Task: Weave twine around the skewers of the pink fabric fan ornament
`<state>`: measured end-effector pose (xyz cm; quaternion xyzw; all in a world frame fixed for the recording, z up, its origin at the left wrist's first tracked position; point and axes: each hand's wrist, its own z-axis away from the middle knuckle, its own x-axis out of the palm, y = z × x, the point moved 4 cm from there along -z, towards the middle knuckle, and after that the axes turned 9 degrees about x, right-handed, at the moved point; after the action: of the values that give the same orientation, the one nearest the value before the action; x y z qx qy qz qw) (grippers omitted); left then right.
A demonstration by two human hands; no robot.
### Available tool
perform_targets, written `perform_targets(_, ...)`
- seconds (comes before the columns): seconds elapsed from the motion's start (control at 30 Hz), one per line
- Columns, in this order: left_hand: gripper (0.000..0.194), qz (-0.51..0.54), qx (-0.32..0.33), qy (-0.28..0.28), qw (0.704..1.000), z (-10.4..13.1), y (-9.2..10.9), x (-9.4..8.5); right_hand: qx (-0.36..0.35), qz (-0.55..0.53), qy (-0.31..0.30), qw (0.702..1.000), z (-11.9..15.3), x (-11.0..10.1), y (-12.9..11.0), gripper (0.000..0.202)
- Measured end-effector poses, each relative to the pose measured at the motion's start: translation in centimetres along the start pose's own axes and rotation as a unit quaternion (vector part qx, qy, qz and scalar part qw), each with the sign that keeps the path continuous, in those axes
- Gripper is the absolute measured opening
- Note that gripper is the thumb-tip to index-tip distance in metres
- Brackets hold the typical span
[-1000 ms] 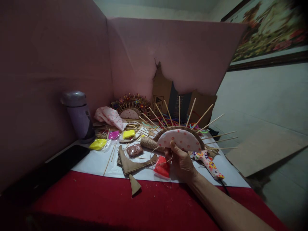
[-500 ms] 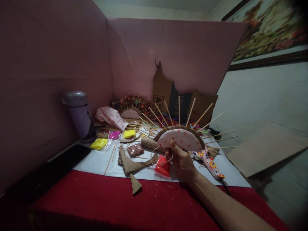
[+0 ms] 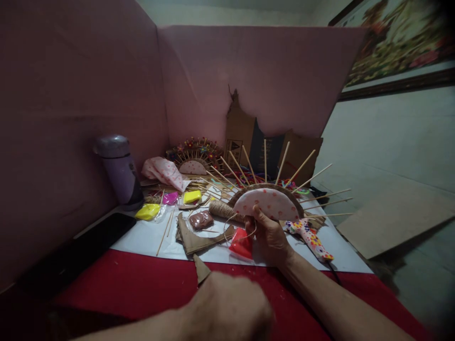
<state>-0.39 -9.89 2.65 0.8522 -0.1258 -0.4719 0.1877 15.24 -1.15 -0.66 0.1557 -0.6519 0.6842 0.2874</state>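
My right hand (image 3: 272,237) grips a half-round cardboard craft piece (image 3: 268,203) by its lower edge, thumb in front. White cloth with red spots covers its face, and several thin wooden sticks fan out from its curved rim. A loop of twine (image 3: 227,225) hangs by the fingers. In the lower middle, my left hand (image 3: 231,308) is blurred, back upward; its fingers are hidden. Just behind the craft piece lies a roll of twine (image 3: 222,209), with a red clay packet (image 3: 241,244) below. A flower-patterned glue gun (image 3: 313,240) rests beside my right wrist.
A brown clay packet (image 3: 201,220) and cut cardboard (image 3: 194,241) lie left of centre. A purple bottle (image 3: 121,175) and a black phone (image 3: 106,227) are at left. A finished-looking stick-and-flower piece (image 3: 194,158) and torn cardboard (image 3: 240,130) stand at the back.
My left hand has come into view from the lower left, over the red cloth. My right hand still holds the craft piece in nearly the same spot.
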Motion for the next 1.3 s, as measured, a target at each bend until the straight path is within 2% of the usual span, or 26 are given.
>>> perform_targets(0.07, 0.013, -0.018, -0.022, 0.038, 0.999, -1.8, -1.7, -2.0, -0.006, -0.001, 0.001, 1.000, 0.0, 0.0, -0.1, 0.024)
perform_targets(0.13, 0.016, -0.037, -0.052, 0.104, 0.993, -3.4, -3.5, -4.0, -0.032, -0.006, -0.001, 0.999, 0.0, 0.0, -0.4, 0.023)
perform_targets(0.23, 0.018, -0.057, -0.093, 0.171, 0.979, -5.0, -6.5, -5.9, -0.064, -0.029, 0.010, 0.997, -0.1, -0.2, -0.8, 0.023)
perform_targets(0.33, 0.022, -0.050, -0.132, 0.214, 0.966, -5.5, -9.4, -6.5, -0.058, -0.039, 0.022, 0.997, -0.3, -0.3, -1.0, 0.027)
perform_targets(0.47, 0.032, 0.050, -0.173, 0.263, 0.948, -4.6, -12.1, -5.9, -0.060, -0.039, 0.041, 0.997, -0.3, -0.3, -1.2, 0.031)
perform_targets(0.63, 0.033, 0.135, -0.169, 0.285, 0.934, -3.1, -12.3, -4.7, -0.055, -0.040, 0.048, 0.997, -0.3, -0.2, -1.2, 0.032)
perform_targets(0.87, 0.007, 0.271, -0.187, 0.305, 0.894, -3.0, -12.1, -4.3, -0.055, -0.037, 0.048, 0.997, -0.3, -0.5, -1.1, 0.033)
perform_targets(1.13, 0.012, 0.407, -0.174, 0.308, 0.842, -3.0, -12.4, -4.4, -0.050, -0.032, 0.046, 0.997, -0.3, -0.4, -1.0, 0.035)
perform_targets(1.3, 0.011, 0.423, -0.193, 0.302, 0.832, -3.1, -12.4, -4.1, -0.050, -0.025, 0.032, 0.998, -0.5, -0.5, -1.0, 0.033)
